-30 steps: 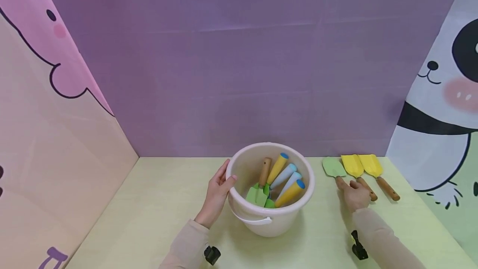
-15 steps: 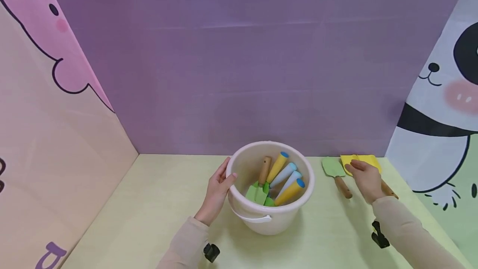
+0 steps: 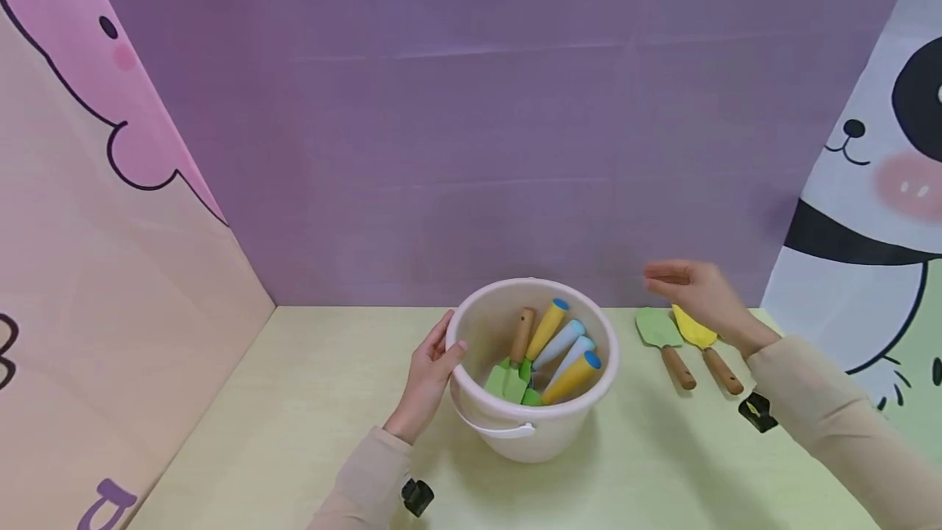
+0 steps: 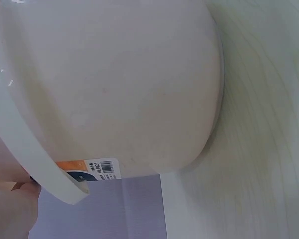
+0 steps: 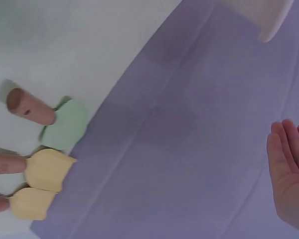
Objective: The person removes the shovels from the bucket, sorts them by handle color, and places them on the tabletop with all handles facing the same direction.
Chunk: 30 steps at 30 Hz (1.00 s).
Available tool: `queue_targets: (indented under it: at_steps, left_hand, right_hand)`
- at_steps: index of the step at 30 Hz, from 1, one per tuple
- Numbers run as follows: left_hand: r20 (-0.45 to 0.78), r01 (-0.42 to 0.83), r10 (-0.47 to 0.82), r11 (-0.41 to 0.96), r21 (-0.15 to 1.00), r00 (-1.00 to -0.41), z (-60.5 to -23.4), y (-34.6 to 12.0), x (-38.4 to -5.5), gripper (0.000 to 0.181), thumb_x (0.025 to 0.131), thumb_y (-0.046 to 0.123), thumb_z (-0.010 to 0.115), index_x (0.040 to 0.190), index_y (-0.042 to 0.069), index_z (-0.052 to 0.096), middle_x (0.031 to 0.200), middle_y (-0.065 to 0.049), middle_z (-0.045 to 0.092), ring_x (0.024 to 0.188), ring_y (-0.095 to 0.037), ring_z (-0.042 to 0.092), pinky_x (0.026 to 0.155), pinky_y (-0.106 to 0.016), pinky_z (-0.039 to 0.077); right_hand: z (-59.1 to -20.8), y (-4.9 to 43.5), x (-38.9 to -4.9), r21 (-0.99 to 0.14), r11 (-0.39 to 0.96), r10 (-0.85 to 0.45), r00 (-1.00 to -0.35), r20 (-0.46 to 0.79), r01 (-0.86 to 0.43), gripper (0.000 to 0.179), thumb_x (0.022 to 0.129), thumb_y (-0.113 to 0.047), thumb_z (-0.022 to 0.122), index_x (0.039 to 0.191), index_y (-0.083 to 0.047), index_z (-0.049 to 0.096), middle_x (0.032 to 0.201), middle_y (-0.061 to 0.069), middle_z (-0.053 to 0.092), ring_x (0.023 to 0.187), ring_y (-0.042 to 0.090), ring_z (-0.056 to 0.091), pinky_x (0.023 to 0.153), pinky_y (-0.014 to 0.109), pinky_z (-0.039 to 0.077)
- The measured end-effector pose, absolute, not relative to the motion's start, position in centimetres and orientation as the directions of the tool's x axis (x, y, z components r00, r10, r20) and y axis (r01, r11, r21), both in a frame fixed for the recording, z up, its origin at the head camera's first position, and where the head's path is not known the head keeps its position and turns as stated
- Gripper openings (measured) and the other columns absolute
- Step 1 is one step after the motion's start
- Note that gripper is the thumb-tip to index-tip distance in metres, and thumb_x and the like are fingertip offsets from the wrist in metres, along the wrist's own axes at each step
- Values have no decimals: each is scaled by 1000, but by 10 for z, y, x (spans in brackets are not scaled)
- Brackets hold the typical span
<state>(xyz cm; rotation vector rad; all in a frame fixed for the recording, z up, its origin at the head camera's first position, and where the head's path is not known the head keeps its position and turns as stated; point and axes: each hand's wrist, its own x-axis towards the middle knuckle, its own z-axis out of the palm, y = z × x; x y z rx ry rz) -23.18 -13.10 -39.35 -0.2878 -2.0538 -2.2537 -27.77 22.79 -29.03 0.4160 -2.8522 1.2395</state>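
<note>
A white bucket (image 3: 530, 424) stands on the table, with several toy shovels inside, among them a green one with a wooden handle (image 3: 522, 337) and others with yellow or light blue handles. My left hand (image 3: 429, 383) grips its left rim, thumb over the edge and fingers along the outer wall. In the left wrist view the bucket's pale wall (image 4: 119, 89) fills most of the picture. Raised above the table at the right, my right hand (image 3: 695, 291) has straight fingers and holds nothing. Below it lie a green shovel (image 3: 658, 327) and a yellow shovel (image 3: 695, 329); a second yellow shovel (image 5: 32, 203) shows in the right wrist view.
A purple backdrop (image 3: 456, 129) rises behind the pale table (image 3: 294, 415). Printed side panels flank it, a pink figure (image 3: 140, 154) on the left and a panda (image 3: 846, 301) on the right. The bucket's white handle (image 3: 500, 432) hangs down at the front.
My right hand has left the green shovel's handle, passed over the yellow shovels and lifted up and back toward the backdrop. My left hand and the bucket have stayed in place.
</note>
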Motion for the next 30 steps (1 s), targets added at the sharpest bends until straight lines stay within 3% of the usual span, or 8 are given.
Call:
queue_targets:
  at_steps: [14,25,30]
  left_hand:
    - [190,184,51,-112,977,-980,-392,-134,-232,60,91,13,52,145,8,25,145,-17,33,131,-29,36,101,-42,38]
    - [174,168,55,-106,980,-983,-393,-130,-232,59,92,11,50,145,7,25,147,-14,31,132,-27,34,99,-31,41]
    - [176,169,61,-114,979,-982,-394,-130,-232,59,92,11,51,145,7,25,147,-14,31,132,-27,33,100,-35,40]
  right_hand:
    - [-286,164,-268,-618,626,-513,-848,132,-475,40,88,-24,61,121,-1,58,117,14,62,107,30,59,90,43,49]
    - [-305,136,-271,-456,625,-672,-734,99,-634,37,85,-18,64,116,2,61,109,13,66,96,26,62,79,37,53]
    - [-314,125,-282,-408,625,-689,-716,112,-665,35,84,-16,65,115,1,62,107,12,67,93,24,63,79,37,53]
